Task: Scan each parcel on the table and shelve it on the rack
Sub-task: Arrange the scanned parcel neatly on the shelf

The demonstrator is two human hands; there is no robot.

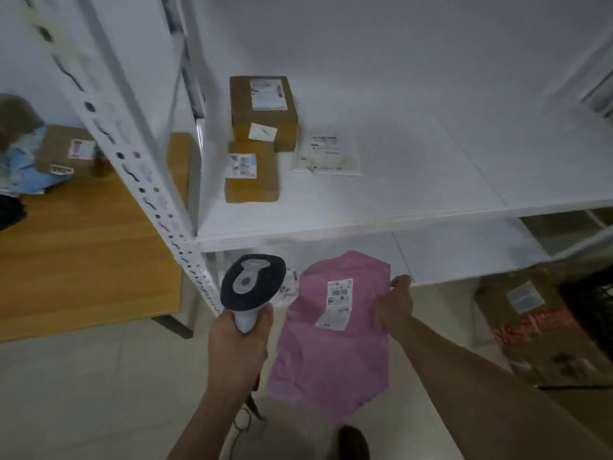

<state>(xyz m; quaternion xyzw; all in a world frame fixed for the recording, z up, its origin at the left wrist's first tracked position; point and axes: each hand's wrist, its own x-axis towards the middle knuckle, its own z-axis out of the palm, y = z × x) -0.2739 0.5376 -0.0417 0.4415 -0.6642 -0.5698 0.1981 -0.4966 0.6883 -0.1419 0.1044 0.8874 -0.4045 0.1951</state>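
- The left hand (237, 340) has its fingers wrapped tight round the white handle of one handheld barcode scanner with a dark blue head (252, 283), held upright in front of the rack.
- The right hand (394, 302) pinches the right edge of one crumpled pink plastic mailer bag (331, 346), which hangs in the air in front of the lower shelf, its white shipping label facing up.
- The white metal rack (139, 141) shows two white shelves; the upper shelf (414, 180) carries three parcels.
- Two of them are brown cardboard boxes: a larger one (263, 112) at the back and a smaller one (251, 172) just in front of it, touching or nearly so.
- The third is one flat white plastic envelope (326, 154), lying just to the right of the boxes.
- On the wooden table (83, 247) to the left sits one more brown cardboard box (66, 154), beside blurred blue packaging.
- One large brown carton (537, 327) stands on the floor at the right.
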